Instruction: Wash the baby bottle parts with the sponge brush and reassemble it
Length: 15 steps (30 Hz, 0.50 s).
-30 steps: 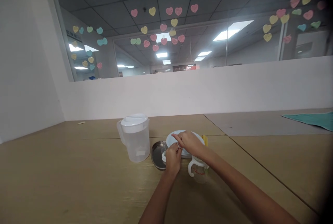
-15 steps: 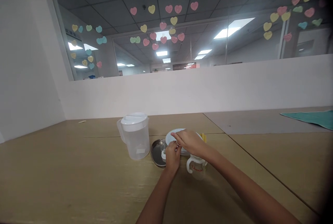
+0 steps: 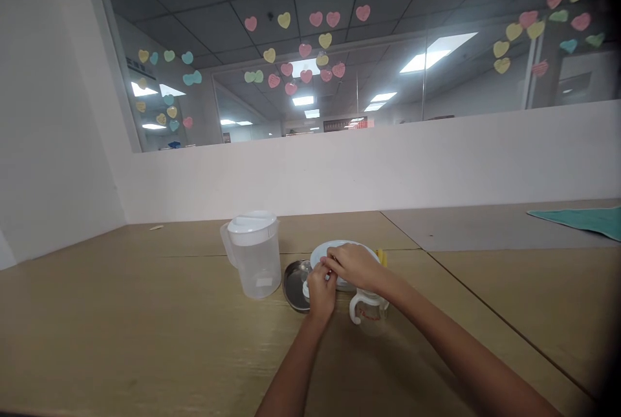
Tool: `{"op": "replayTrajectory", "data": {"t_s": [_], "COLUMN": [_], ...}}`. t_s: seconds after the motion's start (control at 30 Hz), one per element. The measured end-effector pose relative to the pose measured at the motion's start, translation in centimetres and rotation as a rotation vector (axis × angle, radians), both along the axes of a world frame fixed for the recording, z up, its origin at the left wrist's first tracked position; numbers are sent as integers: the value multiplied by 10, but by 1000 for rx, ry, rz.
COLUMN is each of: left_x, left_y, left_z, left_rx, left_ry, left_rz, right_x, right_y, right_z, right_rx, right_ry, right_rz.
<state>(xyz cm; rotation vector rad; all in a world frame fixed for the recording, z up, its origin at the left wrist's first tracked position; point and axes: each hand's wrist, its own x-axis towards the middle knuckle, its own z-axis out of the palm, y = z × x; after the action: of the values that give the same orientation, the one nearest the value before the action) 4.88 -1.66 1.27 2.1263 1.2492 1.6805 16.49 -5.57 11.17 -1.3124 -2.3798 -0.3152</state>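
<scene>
My left hand (image 3: 321,291) is closed, its fingers pinched above the edge of a metal dish (image 3: 294,288). My right hand (image 3: 356,266) reaches in over a pale blue plate (image 3: 317,252), its fingertips closed and meeting those of my left hand. Whatever is between the fingers is hidden. A small white, ring-like piece (image 3: 305,289) shows in the dish just left of my left hand. Under my right wrist stands a clear baby bottle (image 3: 372,321) with a white curved handle and red print; the wrist covers part of its top.
A translucent pitcher (image 3: 259,265) with a white lid stands left of the dish. Something yellow (image 3: 381,257) sticks up behind my right wrist. A green cloth (image 3: 582,218) lies at the far right of the wooden table (image 3: 145,326). Behind is a white wall (image 3: 291,178) below a window.
My right fingers have curled in closer to my left fingertips; the thumb no longer sticks out. The view has shifted slightly. The objects on the table stay in place.
</scene>
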Motion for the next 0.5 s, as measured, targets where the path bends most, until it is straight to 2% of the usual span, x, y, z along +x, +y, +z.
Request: {"op": "replayTrajectory", "data": {"t_s": [0.17,0.33,0.5], "left_x": [-1,-3,-5], "left_y": [-3,-4,-5], "left_z": [5,8,10], "left_rx": [16,23,61], "left_ry": [4,-19,-66], "left_rz": [-43,-28,-18], "right_x": [7,9,8], "right_y": [-4,6,7], "right_z": [9,0,1], "right_rx": [16,-36,15], "right_ry": [112,76,200], "right_rz": [33,75,127]}}
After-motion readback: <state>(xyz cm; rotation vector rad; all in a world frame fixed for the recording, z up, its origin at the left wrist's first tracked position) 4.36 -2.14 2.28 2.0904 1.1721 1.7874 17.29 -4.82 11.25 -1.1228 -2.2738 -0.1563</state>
